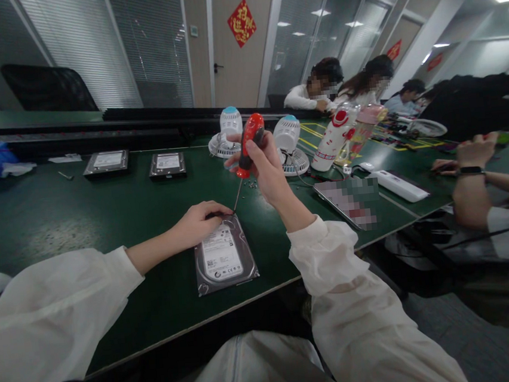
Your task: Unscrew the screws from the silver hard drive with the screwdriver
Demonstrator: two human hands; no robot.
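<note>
A silver hard drive (243, 258) with a white label lies on the green table close to its front edge. My left hand (204, 221) is closed over the drive's far edge, its fingertips beside the far right corner. My right hand (266, 164) grips a red and black screwdriver (253, 136) by the handle, above the drive. The thin shaft slants down and left, and its tip meets that same corner by my left fingertips. The screw under the tip is too small to make out. Several small screws (250, 185) lie on the table beyond the drive.
Two more hard drives (106, 161) (167, 164) lie further back on the left. Two white fans (230, 124) (287, 134) stand behind my right hand. To the right are a white bottle (329, 148), a phone (343, 203) and a power strip (398, 185). A co-worker's arm (470, 188) is at far right.
</note>
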